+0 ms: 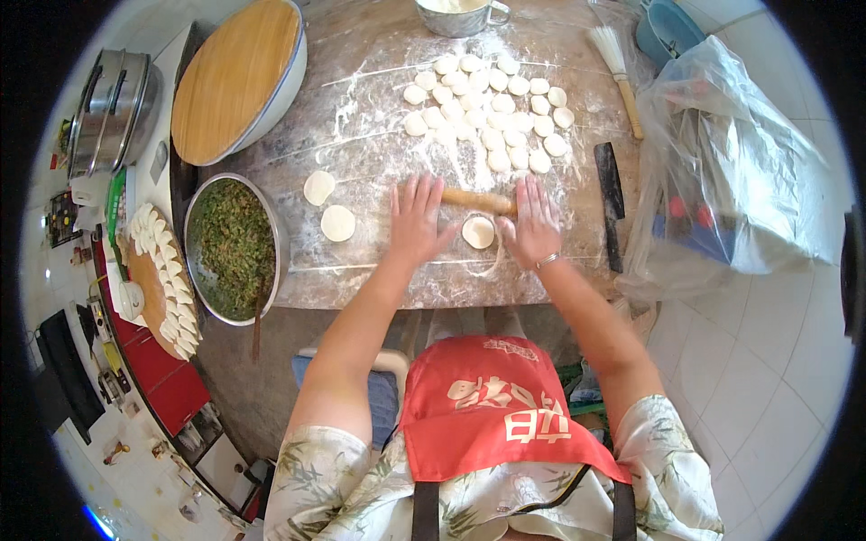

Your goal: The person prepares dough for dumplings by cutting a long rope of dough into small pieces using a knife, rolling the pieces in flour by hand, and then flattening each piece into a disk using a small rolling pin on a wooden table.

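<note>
A wooden rolling pin point(478, 200) lies crosswise on the floured board. My left hand point(417, 218) rests flat at its left end, fingers stretched forward. At the other end, my right hand point(537, 223) lies the same way, fingers straight and palm down. Just on the near side of the pin, between my hands, is a small dough round point(478, 233). Two wider, flat dough wrappers, one nearer point(338, 224) and one farther point(318, 188), lie left of my left hand. Beyond the pin spreads a cluster of small flattened dough pieces point(502, 121).
A metal bowl of green filling point(232, 248) stands left, beside a round board of shaped dumplings point(167, 287). A lidded basin point(239, 86) sits behind it. A black-bladed knife point(610, 194), a brush point(615, 68) and a plastic-covered box point(731, 171) are right; a metal pot point(458, 20) is far.
</note>
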A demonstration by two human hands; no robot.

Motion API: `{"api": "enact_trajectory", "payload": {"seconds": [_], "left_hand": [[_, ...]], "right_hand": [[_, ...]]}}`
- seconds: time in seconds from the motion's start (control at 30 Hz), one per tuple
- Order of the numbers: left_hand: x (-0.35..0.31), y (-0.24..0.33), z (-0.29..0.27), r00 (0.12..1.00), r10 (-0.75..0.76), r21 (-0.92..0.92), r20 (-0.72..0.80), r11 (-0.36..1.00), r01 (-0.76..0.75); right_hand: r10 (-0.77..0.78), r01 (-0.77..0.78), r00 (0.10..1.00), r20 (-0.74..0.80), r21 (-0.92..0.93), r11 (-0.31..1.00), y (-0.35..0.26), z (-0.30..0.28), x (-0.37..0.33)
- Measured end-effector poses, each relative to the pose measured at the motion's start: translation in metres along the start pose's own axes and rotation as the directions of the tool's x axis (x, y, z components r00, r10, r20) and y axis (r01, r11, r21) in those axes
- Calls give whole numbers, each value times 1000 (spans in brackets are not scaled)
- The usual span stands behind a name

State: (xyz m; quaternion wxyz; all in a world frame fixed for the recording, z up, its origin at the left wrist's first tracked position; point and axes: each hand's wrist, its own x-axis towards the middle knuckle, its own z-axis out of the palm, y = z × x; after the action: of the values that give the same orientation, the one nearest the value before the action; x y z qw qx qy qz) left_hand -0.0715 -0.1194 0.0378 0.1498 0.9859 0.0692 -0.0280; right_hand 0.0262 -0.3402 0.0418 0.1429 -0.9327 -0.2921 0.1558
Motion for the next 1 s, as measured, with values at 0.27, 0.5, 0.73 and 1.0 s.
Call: {"api": "enact_trajectory", "payload": {"seconds": [0.27,0.5,0.73,1.0], "left_hand": [[-1,-5,-3,1000,7,-22,3,1000,-7],[-53,3,-9,994,16,-43,104,999,-12],[-58,-1,-4,998,12,-43,63,999,-9],[-4,-11,-11,1000,-10,25,20,1000,10]], "right_hand": [[7,-6,1000,-16,21,1000,3,-14,7],[69,-66,996,51,-51,997,-11,12,-50],[49,-36,993,110,-114,993,-12,3,-26],[169,-178,981,-99,-80,981,-1,-3,21]]}}
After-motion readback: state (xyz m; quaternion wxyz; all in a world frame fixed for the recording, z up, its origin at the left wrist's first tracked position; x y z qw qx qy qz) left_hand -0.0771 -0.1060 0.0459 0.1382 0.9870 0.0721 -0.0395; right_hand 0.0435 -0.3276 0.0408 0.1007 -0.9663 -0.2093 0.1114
